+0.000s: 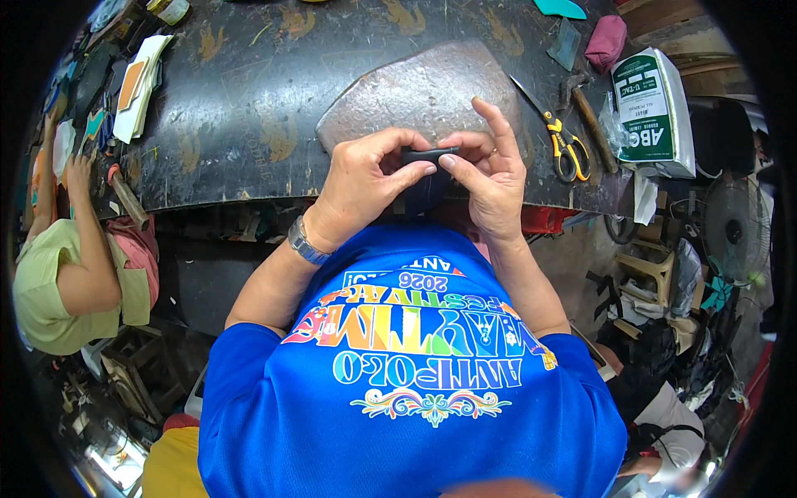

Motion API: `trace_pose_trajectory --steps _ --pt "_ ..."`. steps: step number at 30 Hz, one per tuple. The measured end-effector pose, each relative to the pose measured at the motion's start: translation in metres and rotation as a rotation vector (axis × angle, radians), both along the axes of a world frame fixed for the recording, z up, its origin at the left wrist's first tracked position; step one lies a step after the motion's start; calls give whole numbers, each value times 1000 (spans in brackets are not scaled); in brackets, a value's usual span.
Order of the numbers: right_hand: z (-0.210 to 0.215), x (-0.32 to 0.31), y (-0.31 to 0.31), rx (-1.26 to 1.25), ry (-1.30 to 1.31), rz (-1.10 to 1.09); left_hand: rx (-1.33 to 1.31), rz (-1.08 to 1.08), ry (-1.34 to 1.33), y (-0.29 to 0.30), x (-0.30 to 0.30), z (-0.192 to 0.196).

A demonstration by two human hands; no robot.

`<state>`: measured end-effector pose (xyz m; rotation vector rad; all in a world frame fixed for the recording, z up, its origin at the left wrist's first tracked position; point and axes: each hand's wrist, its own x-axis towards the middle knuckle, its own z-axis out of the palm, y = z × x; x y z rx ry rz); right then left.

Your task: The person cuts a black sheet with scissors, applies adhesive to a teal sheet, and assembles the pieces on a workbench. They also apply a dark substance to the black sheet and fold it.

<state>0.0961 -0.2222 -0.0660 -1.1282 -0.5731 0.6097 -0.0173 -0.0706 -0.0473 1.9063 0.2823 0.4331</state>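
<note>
Both of my hands are raised near the table's front edge, with a short, narrow black piece (429, 154) stretched between them. Its kind is not clear; it looks like a small folded or rolled strip. My left hand (361, 174) pinches one end between thumb and fingers. The other end sits in a pinch of my right hand (491, 170), whose outer finger sticks up. Just beyond my fingers lies a worn, grey-brown slab (423, 83) with angled edges. A watch (306, 241) is on my left wrist.
Right of the slab are yellow-and-black scissors (567, 158), a wooden-handled hammer (591, 124) and a white-and-green container (656, 116). At the left, another person (70, 282) works beside a second hammer (127, 197) and stacked white pieces (139, 87). A fan (736, 220) stands far right.
</note>
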Motion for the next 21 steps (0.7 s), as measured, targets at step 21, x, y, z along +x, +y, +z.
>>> trace_pose_trajectory --steps 21 --pt "-2 0 2 10 -54 -74 -52 -13 32 -2 2 -4"
